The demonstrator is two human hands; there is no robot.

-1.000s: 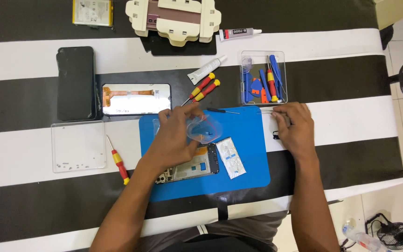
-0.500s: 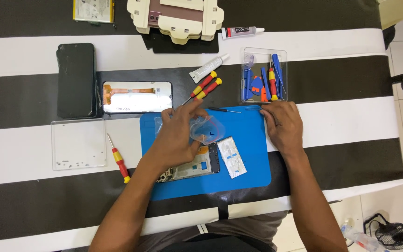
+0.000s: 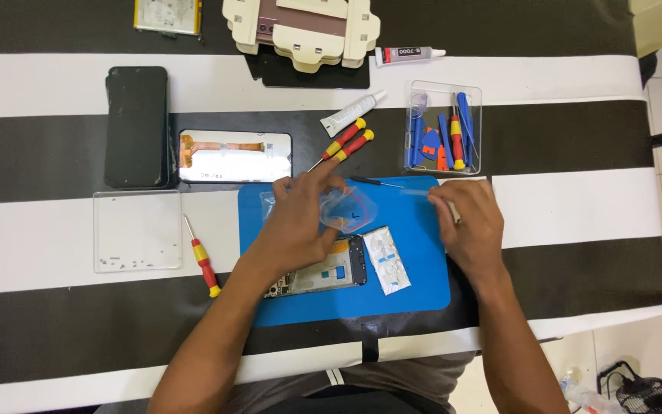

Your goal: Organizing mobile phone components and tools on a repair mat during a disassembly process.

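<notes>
Clear bag [image 3: 349, 208] under left fingers [image 3: 323, 175] (on mat [image 3: 415, 284]).

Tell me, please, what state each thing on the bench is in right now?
Opened phone: back off, insides exposed.
Clear bag: pinched by left hand.
Right hand: holds thin tool.
Black phone: flat, screen dark.
Tool tray: open, full.

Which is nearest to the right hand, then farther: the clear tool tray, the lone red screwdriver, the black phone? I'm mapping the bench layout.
From the right hand:
1. Tool tray, just beyond it.
2. Red screwdriver, left of the blue mat.
3. Black phone, far left.
</notes>
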